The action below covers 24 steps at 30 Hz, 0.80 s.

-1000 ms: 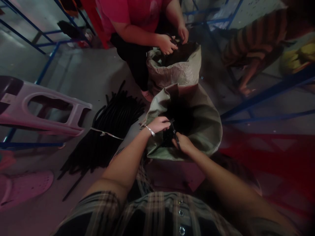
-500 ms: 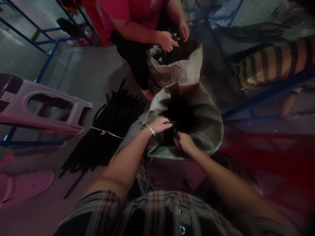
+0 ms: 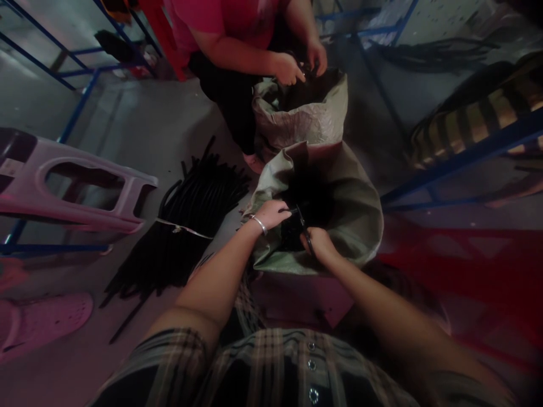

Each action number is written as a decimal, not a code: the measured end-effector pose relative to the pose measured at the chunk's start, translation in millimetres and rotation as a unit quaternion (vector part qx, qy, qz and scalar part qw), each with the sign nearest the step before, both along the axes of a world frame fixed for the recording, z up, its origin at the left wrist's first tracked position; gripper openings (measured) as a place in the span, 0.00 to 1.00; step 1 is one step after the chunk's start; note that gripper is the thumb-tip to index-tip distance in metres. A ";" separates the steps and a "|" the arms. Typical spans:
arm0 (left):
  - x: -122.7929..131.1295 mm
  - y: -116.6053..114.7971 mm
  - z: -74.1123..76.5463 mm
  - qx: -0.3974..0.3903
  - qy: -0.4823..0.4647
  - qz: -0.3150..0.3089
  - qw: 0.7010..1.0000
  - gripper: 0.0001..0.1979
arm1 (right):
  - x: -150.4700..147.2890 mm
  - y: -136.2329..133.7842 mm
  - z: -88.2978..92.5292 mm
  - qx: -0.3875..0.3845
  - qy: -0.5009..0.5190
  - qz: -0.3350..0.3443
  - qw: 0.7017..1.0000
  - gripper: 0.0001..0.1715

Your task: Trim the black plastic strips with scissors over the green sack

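Note:
My left hand, a bracelet on its wrist, is closed on thin black pieces over the mouth of a green woven sack. Close beside it, my right hand grips a small pair of black scissors whose blades point at the piece held by the left. The sack's inside is dark and full of black material. A tied bundle of long black strips lies on the floor to the left of the sack.
A person in a pink shirt crouches opposite, both hands in a second sack. A pale plastic stool lies on its side at the left, a pink clog below it. Blue metal rack frames stand at the right and back.
My hands have shifted slightly upward over the sack, still gripping. The striped figure at the right has moved further right and down.

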<state>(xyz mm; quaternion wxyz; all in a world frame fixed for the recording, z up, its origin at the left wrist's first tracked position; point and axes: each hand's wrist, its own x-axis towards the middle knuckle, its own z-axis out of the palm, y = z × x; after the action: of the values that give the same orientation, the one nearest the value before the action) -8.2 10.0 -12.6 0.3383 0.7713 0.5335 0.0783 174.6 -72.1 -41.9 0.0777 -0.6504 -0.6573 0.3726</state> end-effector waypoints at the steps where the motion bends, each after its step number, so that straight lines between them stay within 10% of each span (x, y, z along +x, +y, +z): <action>1: -0.2 0.3 -0.5 0.003 0.008 0.000 1.000 0.11 | -0.1 0.5 -0.3 -0.002 -0.005 -0.002 1.000 0.12; 12: 2.3 -2.7 7.2 -0.143 -0.130 0.089 0.977 0.13 | -3.7 -0.3 7.1 -0.019 -0.018 0.055 0.998 0.09; 24: 7.3 -7.2 4.3 -0.169 -0.134 0.041 0.976 0.13 | -3.6 -2.1 10.2 -0.017 -0.040 0.074 0.996 0.12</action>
<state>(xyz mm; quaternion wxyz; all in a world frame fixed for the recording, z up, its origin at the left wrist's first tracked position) -0.9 2.8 -8.3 0.5286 0.6631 0.5197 0.1037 171.0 -74.2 -31.6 0.0127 -0.6157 -0.6997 0.3622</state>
